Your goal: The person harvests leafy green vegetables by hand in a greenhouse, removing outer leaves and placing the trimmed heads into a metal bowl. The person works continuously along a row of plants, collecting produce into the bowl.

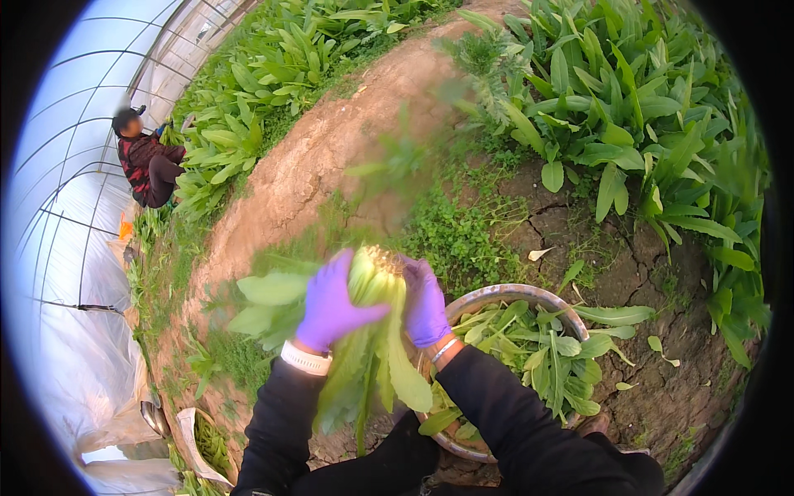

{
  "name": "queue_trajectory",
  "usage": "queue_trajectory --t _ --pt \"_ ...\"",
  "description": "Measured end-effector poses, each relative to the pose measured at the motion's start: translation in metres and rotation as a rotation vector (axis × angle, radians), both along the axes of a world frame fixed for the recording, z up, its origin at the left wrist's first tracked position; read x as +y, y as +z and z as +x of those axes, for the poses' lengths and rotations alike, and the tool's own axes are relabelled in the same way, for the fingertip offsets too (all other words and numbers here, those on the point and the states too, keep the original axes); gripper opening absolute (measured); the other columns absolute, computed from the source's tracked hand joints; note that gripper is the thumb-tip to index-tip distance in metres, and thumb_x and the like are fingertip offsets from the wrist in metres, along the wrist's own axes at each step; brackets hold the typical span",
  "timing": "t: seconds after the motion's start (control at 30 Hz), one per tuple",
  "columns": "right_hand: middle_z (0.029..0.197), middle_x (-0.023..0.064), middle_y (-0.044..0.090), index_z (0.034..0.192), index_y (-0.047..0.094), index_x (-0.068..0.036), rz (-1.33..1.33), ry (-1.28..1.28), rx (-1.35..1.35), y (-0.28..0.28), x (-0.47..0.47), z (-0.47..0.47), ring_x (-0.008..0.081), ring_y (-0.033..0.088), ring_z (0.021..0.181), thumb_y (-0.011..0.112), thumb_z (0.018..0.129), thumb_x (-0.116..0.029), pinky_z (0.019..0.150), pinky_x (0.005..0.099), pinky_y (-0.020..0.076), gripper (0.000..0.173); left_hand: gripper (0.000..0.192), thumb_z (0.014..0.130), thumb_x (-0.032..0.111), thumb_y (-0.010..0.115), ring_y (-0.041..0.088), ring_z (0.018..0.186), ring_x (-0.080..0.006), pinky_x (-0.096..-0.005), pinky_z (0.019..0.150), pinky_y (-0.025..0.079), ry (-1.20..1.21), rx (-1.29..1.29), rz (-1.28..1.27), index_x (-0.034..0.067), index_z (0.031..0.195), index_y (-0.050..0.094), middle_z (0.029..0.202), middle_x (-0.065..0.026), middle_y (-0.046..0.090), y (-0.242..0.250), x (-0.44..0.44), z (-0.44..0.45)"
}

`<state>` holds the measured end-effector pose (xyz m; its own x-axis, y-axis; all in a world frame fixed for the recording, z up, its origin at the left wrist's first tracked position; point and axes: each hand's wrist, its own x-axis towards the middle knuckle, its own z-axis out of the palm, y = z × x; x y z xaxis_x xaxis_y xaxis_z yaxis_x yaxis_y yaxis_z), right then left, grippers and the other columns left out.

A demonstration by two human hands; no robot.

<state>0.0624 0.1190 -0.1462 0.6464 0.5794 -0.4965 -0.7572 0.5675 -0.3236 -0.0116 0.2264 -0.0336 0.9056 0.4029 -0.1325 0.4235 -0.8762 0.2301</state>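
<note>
A bunch of long-leaved greens (370, 291) hangs upside down before me, its pale root ends up and its leaves trailing down. My left hand (335, 304), in a purple glove, is wrapped around its left side with the thumb across the stalks. On the other side, my right hand (426, 304), gloved alike, is against the bunch near the root ends; its fingertips are partly hidden and blurred. Under my right forearm stands a round basin (515, 291) with a worn rim, holding many loose green leaves (552, 356).
Tall leafy plants (620, 118) grow at the right, and another row (273, 74) lies beyond a bare soil path (298, 167). A person (149, 161) crouches by that row near the plastic greenhouse wall (80, 248). A white sack (195, 443) with greens stands lower left.
</note>
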Motion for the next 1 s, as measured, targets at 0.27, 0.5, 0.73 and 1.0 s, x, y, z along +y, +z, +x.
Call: queue_trajectory --t 0.27,0.5,0.73,1.0 --pt "0.144 0.01 0.048 0.148 0.038 0.0 0.197 0.089 -0.053 0.037 0.0 0.002 0.0167 0.048 0.127 0.034 0.107 -0.041 0.11 0.0312 0.0363 0.058 0.115 0.058 0.052 0.086 0.049 0.125 -0.0422 -0.0481 0.106 0.037 -0.034 0.051 0.045 -0.004 0.144 0.034 0.135 -0.0277 0.05 0.005 -0.01 -0.001" --pt "0.148 0.0105 0.043 0.15 0.037 -0.004 0.187 0.135 -0.128 0.044 -0.022 0.012 0.021 0.042 0.135 0.037 0.106 -0.04 0.114 0.0347 0.0313 0.056 0.117 0.057 0.054 0.085 0.05 0.124 -0.0415 -0.0487 0.105 0.037 -0.057 -0.006 0.034 -0.003 0.144 0.033 0.135 -0.0274 0.05 -0.003 -0.004 -0.002" --pt "0.142 0.0258 0.046 0.138 0.053 -0.006 -0.57 -0.062 -1.378 0.041 0.011 0.031 0.0401 0.048 0.129 0.063 0.091 -0.043 0.106 0.042 0.0405 0.061 0.118 0.055 0.055 0.085 0.053 0.12 -0.038 -0.046 0.104 0.039 -0.002 0.027 0.15 -0.004 0.144 0.035 0.131 -0.024 0.054 -0.003 -0.019 0.001" --pt "0.117 0.0173 0.067 0.123 0.065 -0.005 -0.416 0.523 -1.03 0.028 0.029 0.045 0.0274 0.063 0.111 0.063 0.09 -0.037 0.098 0.0357 0.0465 0.046 0.118 0.054 0.057 0.085 0.053 0.122 -0.037 -0.0465 0.105 0.038 -0.008 0.059 0.048 -0.004 0.142 0.037 0.129 -0.023 0.055 0.007 -0.013 0.004"
